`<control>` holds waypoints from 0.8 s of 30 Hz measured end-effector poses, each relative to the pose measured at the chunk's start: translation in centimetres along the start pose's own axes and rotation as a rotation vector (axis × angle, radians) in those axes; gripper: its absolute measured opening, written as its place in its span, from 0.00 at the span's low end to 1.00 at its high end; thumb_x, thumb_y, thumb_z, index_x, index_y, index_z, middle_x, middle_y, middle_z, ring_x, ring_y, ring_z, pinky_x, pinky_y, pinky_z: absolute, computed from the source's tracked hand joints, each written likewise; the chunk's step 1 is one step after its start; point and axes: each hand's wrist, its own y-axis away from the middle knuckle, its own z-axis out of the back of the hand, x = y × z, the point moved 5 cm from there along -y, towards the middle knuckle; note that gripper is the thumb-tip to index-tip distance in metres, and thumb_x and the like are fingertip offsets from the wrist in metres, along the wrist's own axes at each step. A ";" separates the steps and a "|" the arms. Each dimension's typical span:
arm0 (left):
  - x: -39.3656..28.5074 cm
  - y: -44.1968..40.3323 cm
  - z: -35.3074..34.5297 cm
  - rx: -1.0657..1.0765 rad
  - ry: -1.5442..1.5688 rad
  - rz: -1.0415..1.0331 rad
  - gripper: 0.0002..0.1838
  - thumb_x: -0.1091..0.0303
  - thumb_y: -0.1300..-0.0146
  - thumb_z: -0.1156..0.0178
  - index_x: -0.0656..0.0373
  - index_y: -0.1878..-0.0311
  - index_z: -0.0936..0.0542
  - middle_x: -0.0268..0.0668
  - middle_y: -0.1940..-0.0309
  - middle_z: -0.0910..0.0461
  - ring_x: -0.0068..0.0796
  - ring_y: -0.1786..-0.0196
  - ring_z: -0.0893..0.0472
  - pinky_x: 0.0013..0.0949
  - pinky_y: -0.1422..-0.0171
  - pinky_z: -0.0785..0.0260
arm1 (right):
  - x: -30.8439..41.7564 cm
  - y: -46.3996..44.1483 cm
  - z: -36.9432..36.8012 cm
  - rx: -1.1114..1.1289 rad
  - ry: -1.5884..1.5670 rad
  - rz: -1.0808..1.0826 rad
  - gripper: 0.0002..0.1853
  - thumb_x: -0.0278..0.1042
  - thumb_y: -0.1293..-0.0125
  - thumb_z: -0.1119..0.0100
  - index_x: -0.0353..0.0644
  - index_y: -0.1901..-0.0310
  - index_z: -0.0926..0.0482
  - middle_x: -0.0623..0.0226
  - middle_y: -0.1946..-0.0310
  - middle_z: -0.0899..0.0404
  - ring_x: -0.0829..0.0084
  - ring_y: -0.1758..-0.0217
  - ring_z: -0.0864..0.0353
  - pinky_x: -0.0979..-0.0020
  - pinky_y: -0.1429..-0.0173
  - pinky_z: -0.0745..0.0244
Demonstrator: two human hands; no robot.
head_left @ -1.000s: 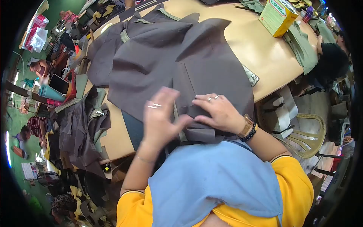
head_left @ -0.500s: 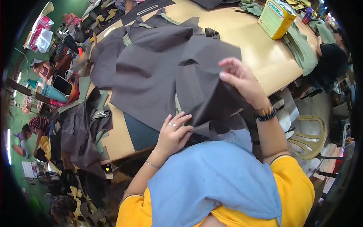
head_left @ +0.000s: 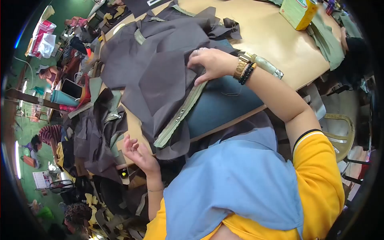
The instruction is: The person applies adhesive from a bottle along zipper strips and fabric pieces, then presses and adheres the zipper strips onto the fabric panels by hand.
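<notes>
Dark grey-brown fabric [head_left: 160,72] lies in folds over the table. A pale green zipper [head_left: 184,108] with metal sliders runs along its near right edge. My right hand [head_left: 214,63] is at the upper end of this zipper, with fingers and thumb closed on the fabric edge. My left hand [head_left: 140,155] is held off the cloth near the table's front left, its fingers apart and nothing in them. Under the fabric's right side, a dark blue board [head_left: 224,106] shows. Close to my right wrist lies a tapered, whitish tool or bottle [head_left: 266,66]; its kind is unclear.
At left, another dark fabric pile [head_left: 94,136] with a zipper hangs over the table edge. A yellow-green tin [head_left: 298,14] and green cloth [head_left: 326,44] are at the far right. A plastic chair [head_left: 340,132] stands at right. Other people are at the left.
The right-hand fabric panel has been turned over to the left, baring the zipper and the blue board. My right hand moved left and up; my left hand came off the cloth, leftward.
</notes>
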 end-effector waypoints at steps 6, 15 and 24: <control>-6.0 -0.6 -7.0 0.633 -0.480 -0.375 0.15 0.61 0.39 0.31 0.55 0.50 0.17 0.37 0.51 0.18 0.40 0.47 0.20 0.42 0.39 0.34 | 0.2 1.1 -0.3 -0.319 0.137 0.271 0.16 0.47 0.37 0.30 0.48 0.54 0.18 0.65 0.57 0.19 0.61 0.51 0.20 0.59 0.46 0.25; -2.0 -2.3 -6.9 0.673 -0.363 -0.186 0.15 0.63 0.35 0.34 0.57 0.48 0.16 0.39 0.50 0.18 0.42 0.46 0.20 0.43 0.41 0.32 | 3.9 3.9 -5.3 -0.209 0.038 0.284 0.09 0.46 0.32 0.37 0.52 0.64 0.20 0.73 0.63 0.21 0.66 0.52 0.20 0.62 0.51 0.26; -7.5 -2.0 -8.5 0.718 -0.528 -0.349 0.20 0.66 0.39 0.34 0.57 0.42 0.20 0.38 0.47 0.18 0.36 0.48 0.18 0.41 0.44 0.34 | 8.8 2.5 -1.3 0.062 0.009 0.177 0.14 0.50 0.28 0.43 0.48 0.58 0.25 0.65 0.70 0.17 0.59 0.60 0.15 0.57 0.57 0.23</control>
